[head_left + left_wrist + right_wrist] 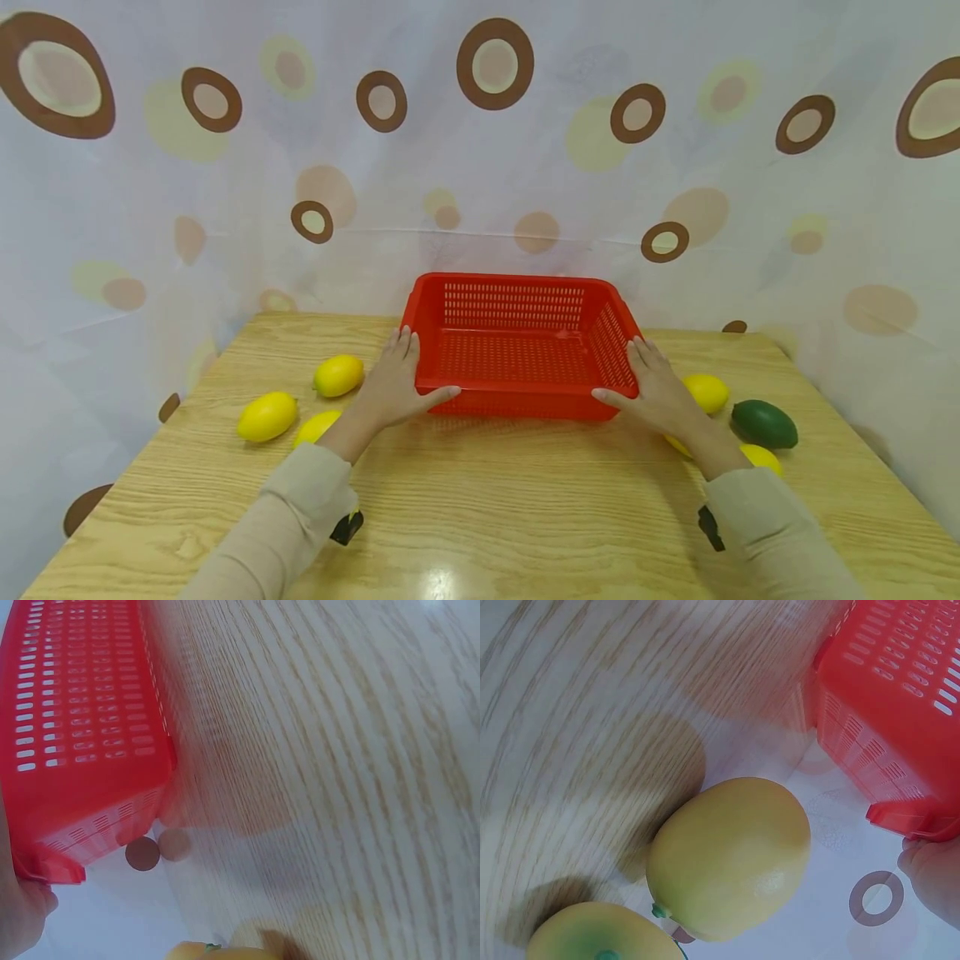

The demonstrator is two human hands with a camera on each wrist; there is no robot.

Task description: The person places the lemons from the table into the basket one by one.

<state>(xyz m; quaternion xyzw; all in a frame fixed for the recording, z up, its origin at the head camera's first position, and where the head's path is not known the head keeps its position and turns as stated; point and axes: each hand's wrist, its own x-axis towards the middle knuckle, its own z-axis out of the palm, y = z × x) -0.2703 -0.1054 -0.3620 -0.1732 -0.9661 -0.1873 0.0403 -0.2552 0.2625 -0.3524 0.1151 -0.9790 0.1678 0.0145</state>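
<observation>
A red plastic basket (pixel 517 402) with slotted walls stands toward the back of the wooden table, nothing inside it. At its left front corner my left hand (pixel 393 387) grips the rim, thumb along the front and fingers on the left side. My right hand (pixel 660 392) holds the opposite front corner the same way. In the left wrist view, fingertips (pixel 46 898) curl beneath the rim of the basket (pixel 86 787). The right wrist view likewise has a fingertip (pixel 909 859) under the rim, with a yellow lemon (pixel 731 859) lying nearby.
Left of the basket lie yellow lemons (pixel 267 417), one partly behind my left forearm. On the right, more lemons (pixel 706 392) surround a dark green lemon-shaped fruit (pixel 765 423), some partly covered by my right arm. A patterned cloth (pixel 480 192) hangs behind the table (pixel 510 508).
</observation>
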